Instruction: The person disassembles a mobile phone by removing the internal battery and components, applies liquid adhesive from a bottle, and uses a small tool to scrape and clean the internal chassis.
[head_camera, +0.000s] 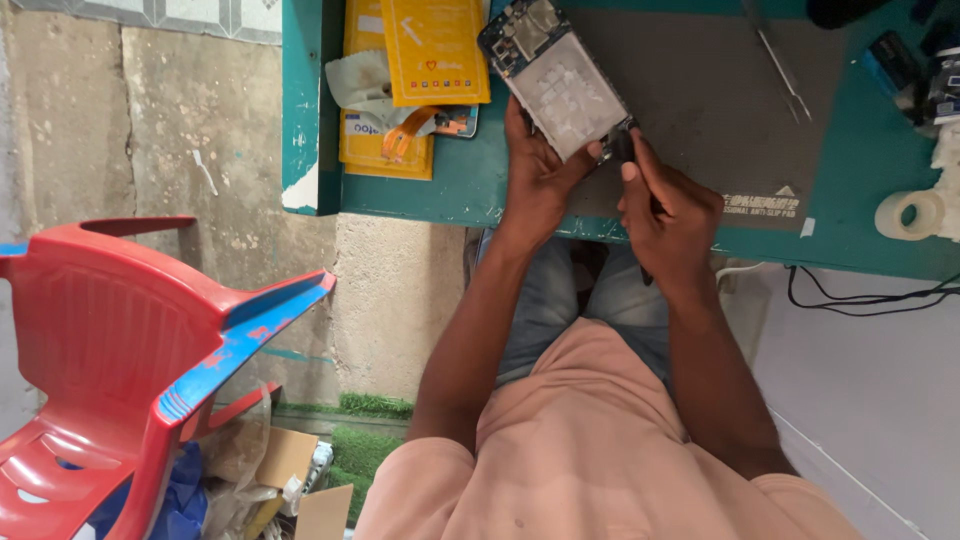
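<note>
My left hand (535, 175) holds an opened phone (553, 75) from below, its back cover off and the inner frame and circuit board showing. It rests over the near edge of a grey work mat (720, 100). My right hand (668, 208) grips a thin dark tool (622, 150), its tip touching the phone's lower corner. Both forearms reach up from my lap toward the table.
On the teal table (470, 190) lie yellow packets (435, 50), tweezers (785, 70), a tape roll (912, 213) and dark gear at the right. A red plastic chair (130, 340) stands at the left over cardboard scraps. Black cables (860, 298) hang at the right.
</note>
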